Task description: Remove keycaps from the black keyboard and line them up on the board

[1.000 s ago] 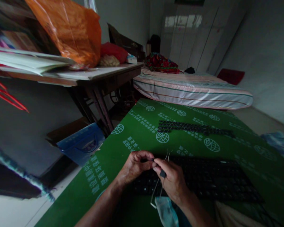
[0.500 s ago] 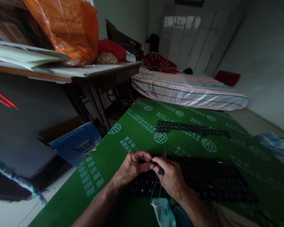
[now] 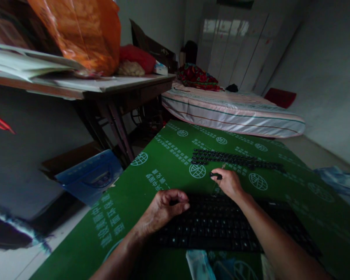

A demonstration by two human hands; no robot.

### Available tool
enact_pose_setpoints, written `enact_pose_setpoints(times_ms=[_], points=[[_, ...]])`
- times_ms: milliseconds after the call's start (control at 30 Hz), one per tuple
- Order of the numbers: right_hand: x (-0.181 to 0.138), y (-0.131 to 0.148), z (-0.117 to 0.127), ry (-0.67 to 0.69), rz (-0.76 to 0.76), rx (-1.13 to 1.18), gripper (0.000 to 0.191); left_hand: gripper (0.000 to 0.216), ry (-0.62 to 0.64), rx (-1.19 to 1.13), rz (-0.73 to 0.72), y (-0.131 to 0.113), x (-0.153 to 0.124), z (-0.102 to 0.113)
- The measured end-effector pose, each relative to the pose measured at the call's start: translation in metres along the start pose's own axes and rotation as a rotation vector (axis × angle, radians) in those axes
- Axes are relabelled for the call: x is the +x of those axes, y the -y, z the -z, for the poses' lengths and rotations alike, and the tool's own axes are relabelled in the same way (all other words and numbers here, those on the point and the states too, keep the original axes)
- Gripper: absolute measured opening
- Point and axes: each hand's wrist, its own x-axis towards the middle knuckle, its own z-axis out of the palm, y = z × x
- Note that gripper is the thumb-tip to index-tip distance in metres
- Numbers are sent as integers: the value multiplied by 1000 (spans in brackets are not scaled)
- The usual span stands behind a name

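Observation:
My right hand [image 3: 229, 182] is closed around a small black keycap [image 3: 214, 175], with the thin wires of a keycap puller [image 3: 215, 189] showing faintly below the fingers. It hovers above the green tabletop, between the black keyboard [image 3: 211, 229] and several rows of loose black keycaps [image 3: 212, 156]. Over the keyboard's upper left part is my left hand [image 3: 166, 208], its fingers curled and the thumb slightly apart from them; nothing shows between. Part of the keyboard lies hidden under my right forearm.
The green table [image 3: 151, 186] carries white print and globe marks. A pale blue packet [image 3: 200, 264] lies at its near edge. Beyond stands a bed [image 3: 230, 107] with striped bedding. To the left, a desk [image 3: 119, 83] bears an orange bag [image 3: 90, 35], with a blue folder [image 3: 90, 175] below.
My hands have come apart. The right one has moved away and to the right, carrying the keycap and puller toward the loose rows. My left hand has stayed nearly in place, its pinch loosened.

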Motion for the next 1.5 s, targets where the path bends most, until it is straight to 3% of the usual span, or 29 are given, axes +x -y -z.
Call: enact_pose_setpoints(times_ms=[133,400,800,1500], points=[[21,-20,-5,70,-57,-31,19,17,20,63,-15,3,1,3],[38,-27,-12,122,-87,-33,18,17,71,78,-13,12,3,7],[40,-31,-15,116,-92,-33,27,16,105,33,13,7,2,6],[57,-27,-19,106,-121,-55,22,15,108,3,24,10,1,7]])
